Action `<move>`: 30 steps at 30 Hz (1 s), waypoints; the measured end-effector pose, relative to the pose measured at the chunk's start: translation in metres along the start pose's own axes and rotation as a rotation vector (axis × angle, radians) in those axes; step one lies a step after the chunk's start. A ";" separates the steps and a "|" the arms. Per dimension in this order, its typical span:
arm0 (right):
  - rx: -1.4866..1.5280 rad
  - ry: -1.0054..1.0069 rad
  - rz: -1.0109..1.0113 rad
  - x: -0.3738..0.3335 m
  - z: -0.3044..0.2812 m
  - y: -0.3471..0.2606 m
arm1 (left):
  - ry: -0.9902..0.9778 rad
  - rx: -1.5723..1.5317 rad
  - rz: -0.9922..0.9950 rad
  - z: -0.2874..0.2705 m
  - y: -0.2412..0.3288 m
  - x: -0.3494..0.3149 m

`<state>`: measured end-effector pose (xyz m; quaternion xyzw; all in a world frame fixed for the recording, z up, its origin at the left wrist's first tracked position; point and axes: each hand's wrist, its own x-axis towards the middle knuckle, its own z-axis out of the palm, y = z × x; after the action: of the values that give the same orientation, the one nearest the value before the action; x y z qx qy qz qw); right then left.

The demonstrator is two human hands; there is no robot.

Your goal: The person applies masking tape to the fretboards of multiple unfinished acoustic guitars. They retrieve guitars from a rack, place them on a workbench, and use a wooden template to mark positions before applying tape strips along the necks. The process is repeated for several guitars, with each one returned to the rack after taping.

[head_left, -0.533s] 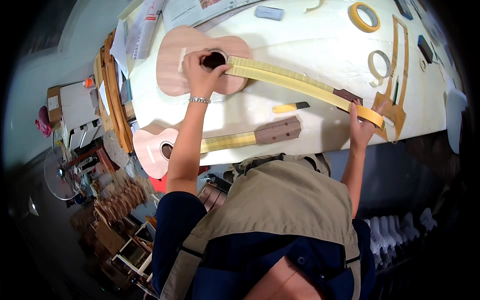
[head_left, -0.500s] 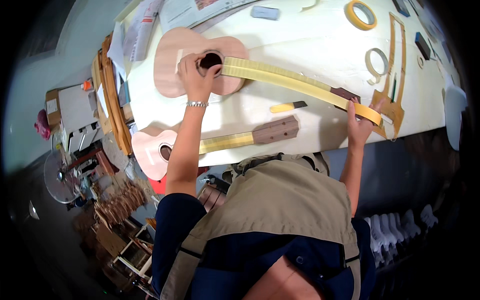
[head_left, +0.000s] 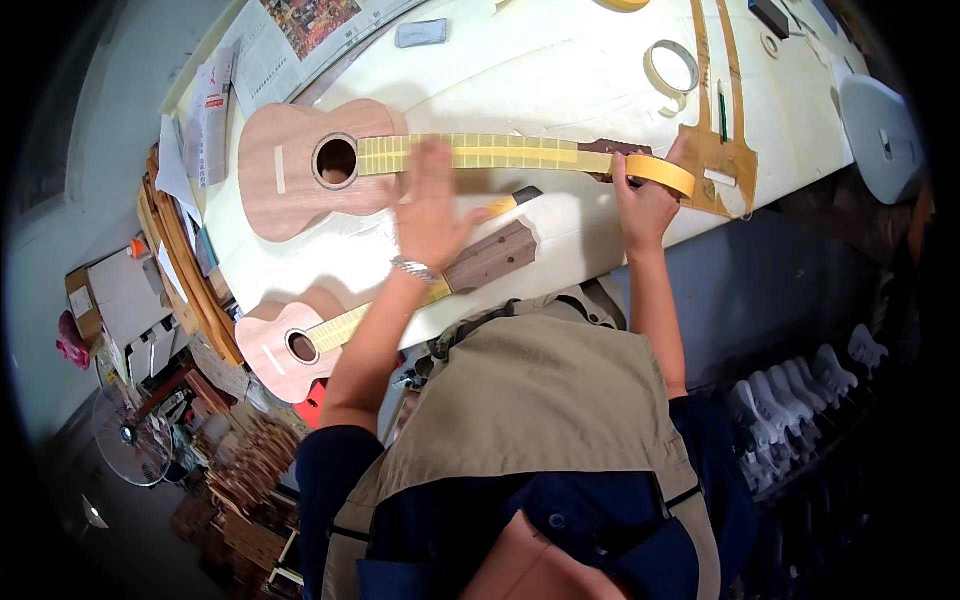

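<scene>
One ukulele (head_left: 300, 165), neck (head_left: 510, 152) beneath left fingers (head_left: 430, 162)

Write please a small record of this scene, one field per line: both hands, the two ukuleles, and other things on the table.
Left hand: open, blurred, over the far ukulele's neck; contact unclear
Right hand: holds tape roll by that ukulele's head
Near ukulele: neck yellow too, partly hidden
Other things: beige roll, brown template, newspaper
</scene>
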<state>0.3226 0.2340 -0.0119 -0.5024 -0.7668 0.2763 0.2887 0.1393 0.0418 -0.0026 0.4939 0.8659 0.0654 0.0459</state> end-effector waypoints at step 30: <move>0.118 -0.028 -0.090 -0.005 0.018 0.022 | -0.159 -1.204 -0.253 0.010 0.098 0.053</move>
<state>0.3244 0.2345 -0.0409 -0.4455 -0.7749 0.3148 0.3191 0.1966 0.1373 0.0021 0.2784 0.7229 0.4993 0.3880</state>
